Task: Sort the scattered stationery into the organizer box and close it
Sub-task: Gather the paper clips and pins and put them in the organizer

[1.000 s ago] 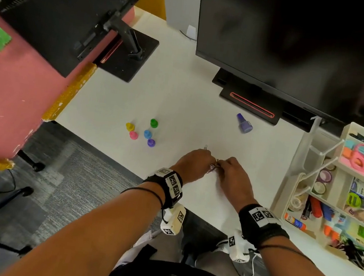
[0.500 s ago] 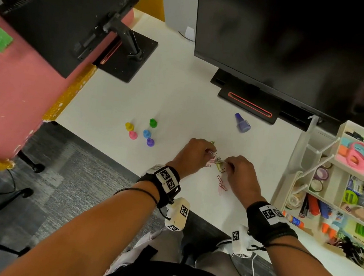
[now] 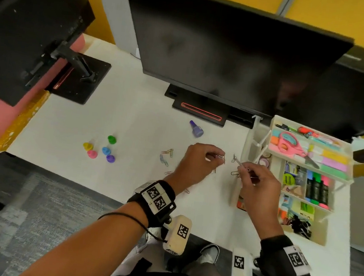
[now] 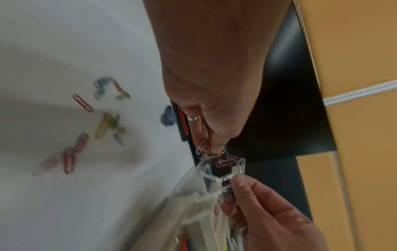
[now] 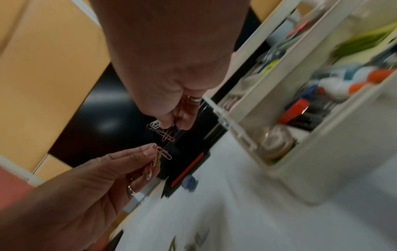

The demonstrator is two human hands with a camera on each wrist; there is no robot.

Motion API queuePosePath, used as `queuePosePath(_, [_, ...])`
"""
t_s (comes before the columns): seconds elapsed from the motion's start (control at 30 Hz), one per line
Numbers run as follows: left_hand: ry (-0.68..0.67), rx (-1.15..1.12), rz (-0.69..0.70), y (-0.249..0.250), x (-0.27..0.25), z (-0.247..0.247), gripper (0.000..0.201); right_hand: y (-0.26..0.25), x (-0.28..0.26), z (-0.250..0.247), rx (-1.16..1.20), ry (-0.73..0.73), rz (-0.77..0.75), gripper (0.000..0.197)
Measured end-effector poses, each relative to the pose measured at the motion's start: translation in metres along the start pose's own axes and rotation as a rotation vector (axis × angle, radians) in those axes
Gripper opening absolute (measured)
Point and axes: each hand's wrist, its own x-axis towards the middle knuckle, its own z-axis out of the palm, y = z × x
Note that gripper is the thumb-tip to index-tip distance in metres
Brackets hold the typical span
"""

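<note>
White desk (image 3: 133,114), two dark monitors behind. The cream organizer box (image 3: 339,178) sits at your right, trays fanned open, already stocked with scissors, markers, sticky notes, tape and glue, so most sorting looks done and the lid still has to be shut.

Your left hand (image 3: 196,162) pinches a small bunch of paper clips (image 3: 220,157) at the fingertips; your right hand (image 3: 255,182) pinches another bunch (image 4: 240,167) just beside the box edge. Both are held above the desk, not yet in a compartment.

Left on the desk: five coloured push-pin-like caps (image 3: 101,149) (yellow, pink, blue, purple, green), one purple cap-shaped piece (image 3: 196,129), and loose clips (image 3: 165,157), roughly eight to ten; blur stops an exact count. I'd judge you past halfway.
</note>
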Motion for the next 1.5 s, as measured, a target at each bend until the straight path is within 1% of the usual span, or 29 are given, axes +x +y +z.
queuePosePath(0.07, [-0.033, -0.035, 0.032, 0.020, 0.003, 0.028, 0.018, 0.009, -0.001, -0.030, -0.012, 0.066, 0.037, 0.010])
queuePosePath(0.13, [-0.052, -0.030, 0.054, 0.035, 0.007, 0.056, 0.017, 0.019, -0.002, -0.054, -0.054, 0.123, 0.036, 0.012])
queuePosePath(0.23, [-0.069, -0.008, 0.025, 0.054, 0.014, 0.105, 0.019, 0.036, -0.004, -0.089, -0.036, 0.185, 0.066, 0.011])
queuePosePath(0.4, [-0.027, 0.115, -0.013, 0.064, 0.020, 0.165, 0.013, 0.061, -0.007, -0.121, -0.029, 0.201, 0.075, 0.016])
queuePosePath(0.5, [0.028, 0.254, -0.059, 0.062, 0.023, 0.184, 0.013, 0.074, -0.004, -0.128, -0.003, 0.190, 0.072, 0.014])
queuePosePath(0.57, [0.045, 0.322, -0.046, 0.067, 0.023, 0.190, 0.015, 0.081, -0.001, -0.129, 0.004, 0.178, 0.080, 0.014])
queuePosePath(0.67, [0.032, 0.350, -0.004, 0.078, 0.021, 0.192, 0.023, 0.088, 0.005, -0.126, 0.013, 0.163, 0.112, 0.015])
queuePosePath(0.73, [0.020, 0.354, 0.015, 0.081, 0.018, 0.191, 0.023, 0.092, 0.010, -0.122, 0.006, 0.145, 0.127, 0.015])
queuePosePath(0.8, [0.018, 0.322, 0.017, 0.077, 0.018, 0.189, 0.023, 0.094, 0.015, -0.117, -0.009, 0.118, 0.121, 0.013])
queuePosePath(0.93, [0.037, 0.219, -0.017, 0.073, 0.017, 0.175, 0.033, 0.091, 0.025, -0.099, -0.020, 0.065, 0.138, 0.011])
queuePosePath(1.03, [-0.009, 0.188, -0.024, 0.075, 0.015, 0.162, 0.041, 0.083, 0.030, -0.084, -0.056, 0.033, 0.164, 0.010])
queuePosePath(1.1, [-0.023, 0.192, -0.019, 0.074, 0.015, 0.155, 0.041, 0.078, 0.032, -0.078, -0.079, -0.004, 0.176, 0.010])
queuePosePath(1.2, [-0.040, 0.197, 0.004, 0.063, 0.015, 0.145, 0.042, 0.075, 0.031, -0.073, -0.108, -0.066, 0.170, 0.016])
queuePosePath(1.3, [-0.081, 0.174, 0.014, 0.052, 0.014, 0.133, 0.050, 0.072, 0.029, -0.070, -0.181, -0.089, 0.164, 0.012])
queuePosePath(1.33, [-0.086, 0.170, 0.029, 0.050, 0.012, 0.128, 0.049, 0.069, 0.028, -0.070, -0.200, -0.077, 0.162, 0.014])
queuePosePath(1.43, [-0.054, 0.212, 0.107, 0.043, 0.011, 0.104, 0.032, 0.056, 0.023, -0.068, -0.210, 0.000, 0.114, 0.018])
queuePosePath(1.5, [-0.049, 0.255, 0.149, 0.032, 0.009, 0.083, 0.029, 0.045, 0.017, -0.059, -0.173, -0.006, 0.078, 0.018])
